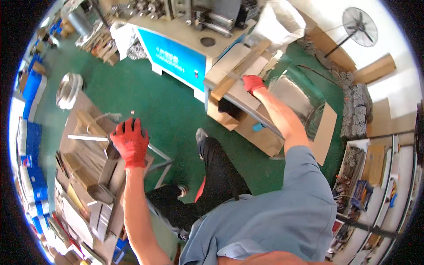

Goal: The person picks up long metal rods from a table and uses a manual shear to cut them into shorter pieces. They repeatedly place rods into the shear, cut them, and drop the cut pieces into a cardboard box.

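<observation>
My left hand [131, 143], in a red glove, is over the near edge of the left worktable [115, 221]. Its fingers are stretched out and a little apart. Beside it lie a short pale metal bar [88, 138] and a dark block-like piece [112, 151], partly covered by the glove. To the right my other arm reaches out over a bench [221, 73]. There my right hand [254, 84], also gloved in red, has its fingers curled beside a long wooden strip [240, 70]. What its fingers hold, if anything, is hidden.
Ahead stands a blue-fronted machine [172, 57], with a white sack [280, 24] to its right. A standing fan [360, 27] is at the far right, above bundled grey pieces [353, 106]. Shelving [384, 176] lines the right side. A coil [69, 90] sits beyond the left table.
</observation>
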A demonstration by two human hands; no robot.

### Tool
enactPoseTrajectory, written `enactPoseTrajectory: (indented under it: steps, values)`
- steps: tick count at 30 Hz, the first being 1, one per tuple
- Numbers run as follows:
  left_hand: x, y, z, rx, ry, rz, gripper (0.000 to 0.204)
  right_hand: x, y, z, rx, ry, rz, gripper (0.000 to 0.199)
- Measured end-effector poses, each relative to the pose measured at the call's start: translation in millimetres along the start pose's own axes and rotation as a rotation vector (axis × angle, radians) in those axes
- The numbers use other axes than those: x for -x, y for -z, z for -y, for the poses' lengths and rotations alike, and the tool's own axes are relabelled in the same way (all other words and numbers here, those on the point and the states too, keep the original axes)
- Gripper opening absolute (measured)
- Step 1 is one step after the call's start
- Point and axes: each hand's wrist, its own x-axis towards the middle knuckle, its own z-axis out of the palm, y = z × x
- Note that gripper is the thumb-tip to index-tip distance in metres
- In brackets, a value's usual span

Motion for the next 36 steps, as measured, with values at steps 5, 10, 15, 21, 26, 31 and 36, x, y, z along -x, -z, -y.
enactPoseTrajectory:
  steps: [5, 10, 15, 21, 26, 31, 36]
  values:
    - [2, 7, 0, -0.042, 0.006, 0.030, 0.033, 21, 50, 35, -0.235, -0.001, -0.232, 0.025]
    - [5, 6, 1, -0.073, 0.044, 0.104, 0.041, 56, 151, 52, -0.523, -0.087, -0.278, 0.032]
    - [1, 12, -5, -0.080, 0.049, 0.144, 0.040, 84, 234, 6, -0.614, -0.110, -0.700, 0.030]
    - [3, 13, -4, -0.099, 0.044, 0.112, 0.038, 133, 308, -86, -0.643, -0.336, -1.195, 0.032]
    - [2, 14, -6, -0.100, 0.023, 0.087, 0.035, 155, 305, -149, -0.770, -0.280, -1.461, 0.025]
    - [5, 3, 2, -0.136, -0.006, 0.056, 0.031, 164, 280, -156, -1.044, -0.376, -1.357, 0.020]
    - [4, 7, -2, -0.127, 0.005, 0.062, 0.028, 167, 246, -160, -1.081, -0.408, -1.393, 0.026]
